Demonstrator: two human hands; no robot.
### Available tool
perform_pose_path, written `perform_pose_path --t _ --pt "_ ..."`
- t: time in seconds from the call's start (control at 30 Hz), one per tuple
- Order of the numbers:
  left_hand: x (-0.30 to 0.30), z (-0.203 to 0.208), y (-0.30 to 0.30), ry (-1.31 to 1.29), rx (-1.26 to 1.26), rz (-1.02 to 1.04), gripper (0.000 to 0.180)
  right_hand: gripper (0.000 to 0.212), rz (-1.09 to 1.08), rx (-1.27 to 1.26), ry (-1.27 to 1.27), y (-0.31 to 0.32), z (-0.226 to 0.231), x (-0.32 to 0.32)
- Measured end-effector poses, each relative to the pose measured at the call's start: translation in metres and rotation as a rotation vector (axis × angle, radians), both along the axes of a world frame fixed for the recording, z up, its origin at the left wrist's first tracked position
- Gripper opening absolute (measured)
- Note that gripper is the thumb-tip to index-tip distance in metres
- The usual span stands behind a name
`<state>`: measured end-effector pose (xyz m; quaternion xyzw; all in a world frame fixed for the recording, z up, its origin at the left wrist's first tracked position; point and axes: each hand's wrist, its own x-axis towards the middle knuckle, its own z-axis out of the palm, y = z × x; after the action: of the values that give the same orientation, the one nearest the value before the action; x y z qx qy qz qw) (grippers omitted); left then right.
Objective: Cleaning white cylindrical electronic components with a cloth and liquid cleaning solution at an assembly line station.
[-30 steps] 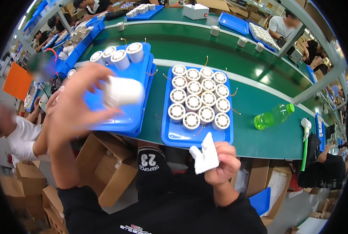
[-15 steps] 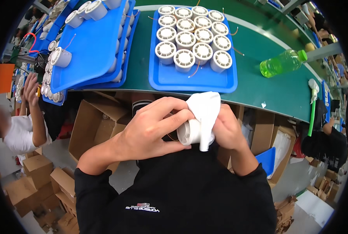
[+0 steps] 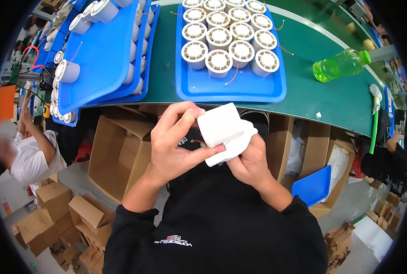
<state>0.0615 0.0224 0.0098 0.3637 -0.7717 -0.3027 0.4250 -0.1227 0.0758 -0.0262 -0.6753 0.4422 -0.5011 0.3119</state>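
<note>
My left hand point(image 3: 174, 141) grips a white round plastic part point(image 3: 218, 124) in front of my chest, thumb on its top and fingers beneath. My right hand point(image 3: 249, 160) holds a white cloth point(image 3: 234, 145) pressed against the part's lower side. Both hands meet over my lap, just below the green conveyor belt's point(image 3: 304, 102) near edge. Above them a blue tray point(image 3: 233, 86) carries several white round parts point(image 3: 219, 62) with thin wires.
Stacked blue trays point(image 3: 104, 59) with more white parts lie tilted at the left. A green drink bottle point(image 3: 341, 65) lies on the belt at right. Open cardboard boxes point(image 3: 117, 153) stand under the belt. A person in a white shirt point(image 3: 28, 157) works at left.
My left hand came down from the left tray with a white part to meet my right hand and the cloth at my chest. My view has tilted further down.
</note>
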Motion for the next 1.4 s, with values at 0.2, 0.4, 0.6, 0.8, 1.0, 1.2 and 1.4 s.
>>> perform_pose_path --t 0.2,0.4,0.6,0.8,1.0,1.2,1.4 --pt "-0.002 0.017 0.0 -0.05 -0.029 0.032 0.052 0.03 -0.215 -0.378 0.369 -0.009 0.01 -0.009" --pt "0.0 0.031 0.0 0.011 0.118 0.054 0.05 0.032 -0.239 -0.822 0.474 -0.019 0.011 -0.009" --pt "0.001 0.025 -0.003 -0.009 0.221 -0.058 0.05 0.03 -0.025 -0.766 0.503 -0.031 0.022 -0.013" --pt "-0.002 0.015 -0.001 -0.032 0.228 -0.1 0.056 0.034 0.221 -0.198 0.287 -0.041 0.033 -0.019" --pt "0.007 0.009 0.004 -0.188 0.181 -0.23 0.062 0.033 0.375 0.364 -0.148 -0.033 0.015 -0.024" --pt "0.006 0.011 0.004 -0.227 0.083 -0.215 0.06 0.039 0.254 1.004 -0.69 -0.031 0.014 -0.025" --pt "-0.003 -0.003 -0.01 0.22 0.273 0.097 0.062 0.043 0.217 0.66 -1.335 -0.004 0.016 -0.038"
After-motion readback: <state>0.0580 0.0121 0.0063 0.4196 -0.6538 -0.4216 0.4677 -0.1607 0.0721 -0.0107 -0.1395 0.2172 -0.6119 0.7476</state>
